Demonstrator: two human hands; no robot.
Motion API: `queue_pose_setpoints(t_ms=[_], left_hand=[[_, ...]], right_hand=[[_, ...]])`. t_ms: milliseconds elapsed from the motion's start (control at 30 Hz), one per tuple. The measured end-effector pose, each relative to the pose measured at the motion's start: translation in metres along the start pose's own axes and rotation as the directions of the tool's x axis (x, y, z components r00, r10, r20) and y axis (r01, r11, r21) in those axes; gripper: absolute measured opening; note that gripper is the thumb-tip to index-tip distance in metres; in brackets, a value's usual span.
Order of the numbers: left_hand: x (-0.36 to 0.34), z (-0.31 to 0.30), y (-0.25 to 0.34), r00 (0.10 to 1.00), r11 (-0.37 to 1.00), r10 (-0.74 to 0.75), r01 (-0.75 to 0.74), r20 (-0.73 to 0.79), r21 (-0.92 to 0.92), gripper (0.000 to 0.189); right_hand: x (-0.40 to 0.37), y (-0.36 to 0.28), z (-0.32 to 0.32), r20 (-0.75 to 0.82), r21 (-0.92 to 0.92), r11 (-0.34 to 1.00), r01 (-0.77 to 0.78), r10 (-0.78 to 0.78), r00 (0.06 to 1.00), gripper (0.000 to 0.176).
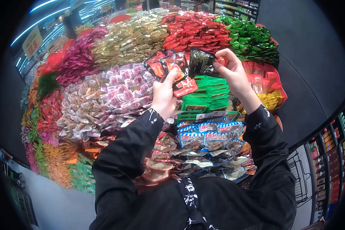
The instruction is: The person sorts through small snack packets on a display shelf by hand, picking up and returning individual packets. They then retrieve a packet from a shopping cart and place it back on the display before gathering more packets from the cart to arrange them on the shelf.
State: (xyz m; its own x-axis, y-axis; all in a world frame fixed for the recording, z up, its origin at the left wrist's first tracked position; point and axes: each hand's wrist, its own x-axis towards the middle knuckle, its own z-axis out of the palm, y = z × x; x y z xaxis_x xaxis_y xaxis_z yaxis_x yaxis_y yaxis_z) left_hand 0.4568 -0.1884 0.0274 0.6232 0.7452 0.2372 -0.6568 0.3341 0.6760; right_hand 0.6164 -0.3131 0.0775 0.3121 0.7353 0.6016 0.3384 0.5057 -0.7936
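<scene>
In the head view, upper centre, the left hand (164, 94) grips overlapping, glossy red-and-black plastic packets (165, 66), thumb on top; the right hand (235, 76) pinches a flat black plastic packet (201, 63) at its right end. Slick film or a loosened pinch could drop one among the bright-green plastic packets (206, 93) below.

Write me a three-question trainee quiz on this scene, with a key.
1. Which hand holds up the flat, mostly black rectangular plastic packet?
2. True or false: the left hand holds shiny red-and-black plastic packets.
3. Fill in: the blue-and-white striped plastic bags lie ____ (nearer to / farther from) the wearer than the flat bright green plastic packets.

Key: 1. The right hand. 2. True. 3. Nearer to.
</scene>
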Motion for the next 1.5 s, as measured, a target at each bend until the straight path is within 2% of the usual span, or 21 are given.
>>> queue_pose_setpoints(t_ms=[33,167,200,267,333,400,533,667,733,800,867,967,1000,1067,1133,1167,1200,1267,1400,1467,1500], left_hand=[[0.001,0.0,0.004,1.0,1.0,-0.009,0.009,0.012,0.03,0.017],[0.002,0.002,0.007,0.985,0.989,-0.1,0.084,0.137,0.12,0.021],[0.005,0.0,0.003,0.977,0.988,-0.108,0.085,0.184,0.13,0.021],[0.006,-0.002,-0.002,0.962,0.972,-0.187,0.151,0.201,0.18,0.022],[0.003,0.002,-0.01,0.972,0.983,-0.147,0.122,0.185,0.138,0.023],[0.001,0.008,-0.011,0.96,0.972,-0.234,0.231,0.156,0.038,0.024],[0.006,0.008,-0.017,0.954,0.958,-0.235,0.26,0.184,-0.122,0.032],[0.002,0.015,-0.016,0.952,0.955,-0.231,0.261,0.201,-0.139,0.043],[0.007,0.01,-0.025,0.964,0.965,-0.243,0.252,0.103,-0.076,0.037],[0.008,0.004,-0.03,0.974,0.989,-0.14,0.128,0.179,0.075,0.038],[0.001,0.009,-0.024,0.972,0.984,-0.18,0.179,0.154,0.018,0.029],[-0.008,0.008,-0.023,0.976,0.989,-0.137,0.127,0.17,0.071,0.03],[-0.009,0.006,-0.022,0.976,0.989,-0.137,0.127,0.167,0.071,0.03],[-0.009,0.004,-0.02,0.958,0.979,-0.204,0.199,0.202,0.044,0.028],[-0.009,0.002,-0.019,0.946,0.971,-0.239,0.237,0.218,0.031,0.028],[-0.008,0.002,-0.019,0.923,0.956,-0.29,0.292,0.252,0.033,0.031],[-0.008,0.002,-0.018,0.896,0.939,-0.338,0.343,0.287,0.036,0.035],[-0.011,0.006,-0.018,0.871,0.907,-0.399,0.42,0.287,-0.013,0.028],[-0.01,0.001,-0.031,0.855,0.893,-0.42,0.449,0.304,-0.027,0.028],[-0.013,0.008,-0.031,0.872,0.932,-0.319,0.361,0.372,-0.045,0.029],[-0.004,-0.004,-0.041,0.894,0.937,-0.332,0.35,0.303,-0.006,0.031]], right_hand=[[0.0,-0.004,0.003,0.01,-0.107,0.987,0.124,-0.123,0.992,0.019],[0.005,-0.003,-0.005,0.116,-0.104,0.994,0.024,-0.012,0.993,0.037],[0.003,-0.006,-0.007,0.197,-0.012,0.994,-0.105,0.105,0.975,0.043],[0.002,-0.013,-0.011,0.289,-0.046,0.948,-0.314,0.314,0.904,0.041],[0.006,-0.004,-0.012,0.275,-0.078,0.953,-0.293,0.303,0.912,0.04],[0.011,-0.003,-0.015,0.273,-0.126,0.92,-0.371,0.391,0.879,0.042],[0.019,0.001,-0.022,0.196,-0.246,0.921,-0.301,0.352,0.915,0.047],[0.019,0.005,-0.016,0.139,-0.183,0.949,-0.257,0.283,0.949,0.044],[0.022,0.014,-0.014,0.183,-0.133,0.981,-0.14,0.163,0.969,0.04],[0.02,0.012,-0.013,0.201,-0.212,0.97,-0.12,0.164,0.966,0.042],[0.019,0.012,-0.01,0.245,-0.115,0.99,0.081,-0.05,0.968,0.045],[0.008,-0.009,-0.011,0.263,-0.086,0.992,-0.093,0.113,0.958,0.045],[0.011,-0.012,-0.019,0.291,-0.173,0.982,-0.074,0.123,0.949,0.04],[0.014,-0.016,-0.028,0.428,0.23,0.93,-0.286,0.167,0.888,0.038],[0.013,-0.021,-0.03,0.486,0.277,0.901,-0.334,0.168,0.858,0.041],[0.013,-0.024,-0.028,0.501,-0.082,0.987,0.138,-0.079,0.862,0.042],[0.013,-0.026,-0.026,0.599,-0.389,0.717,0.579,-0.28,0.75,0.043],[0.012,-0.028,-0.023,0.549,-0.431,0.683,0.59,-0.321,0.772,0.037],[0.027,-0.045,-0.026,0.69,-0.332,0.785,0.523,-0.176,0.702,0.025],[0.032,-0.049,-0.022,0.582,-0.503,0.765,0.401,-0.043,0.812,0.018],[0.036,-0.036,-0.024,0.45,-0.409,0.889,0.206,0.001,0.893,0.018]])
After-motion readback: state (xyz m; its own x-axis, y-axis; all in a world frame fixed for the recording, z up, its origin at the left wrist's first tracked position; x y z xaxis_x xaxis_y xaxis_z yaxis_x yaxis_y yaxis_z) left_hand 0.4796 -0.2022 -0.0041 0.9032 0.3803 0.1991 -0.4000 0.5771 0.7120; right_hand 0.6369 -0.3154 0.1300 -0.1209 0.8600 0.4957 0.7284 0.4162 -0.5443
